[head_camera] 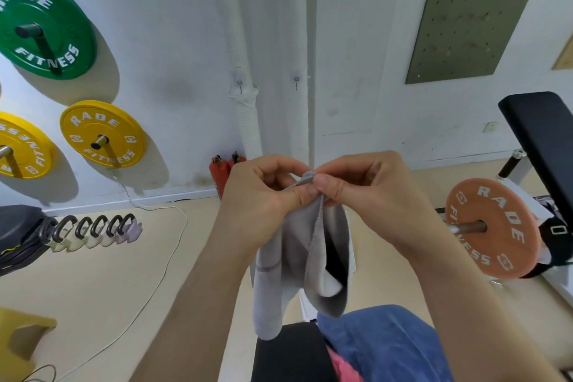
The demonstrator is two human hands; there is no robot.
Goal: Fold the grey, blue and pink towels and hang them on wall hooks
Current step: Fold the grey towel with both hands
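A grey towel (297, 260) hangs folded in front of me, its top corner pinched between both hands. My left hand (263, 192) and my right hand (359, 183) meet at that corner, fingers closed on the cloth. Below, a blue towel (384, 347) lies crumpled on a black bench (285, 353), and a pink towel (344, 366) peeks out from under it. Two small wall hooks, the left hook (239, 84) and the right hook (296, 80), sit on the white wall above my hands, both bare.
Green (40, 25) and yellow (102, 133) weight plates hang on wall pegs at left. An orange plate on a barbell (493, 226) and a black padded bench (542, 146) stand at right. Red fire extinguishers (221, 170) sit at the wall base. A white cable (161, 257) crosses the floor.
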